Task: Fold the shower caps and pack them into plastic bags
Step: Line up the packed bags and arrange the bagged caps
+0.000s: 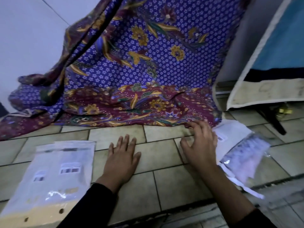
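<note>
Two white plastic bags (54, 171) with barcode labels lie overlapping on the tiled floor at the lower left. My left hand (120, 159) rests flat on the tiles just right of them, fingers apart and holding nothing. My right hand (200, 145) hovers over the tiles with fingers spread and curled, empty, beside a pile at the right. That pile holds a clear bag of pale purple shower caps (245, 157) lying on top of flat white bags (230, 130). Both forearms wear black sleeves.
A purple and maroon flowered cloth (148, 71) hangs down ahead and spreads onto the tiled floor (172, 183). A white wall stands at the left. At the right stands a blue panel with cream trim (269, 66), with a dark leg beneath it.
</note>
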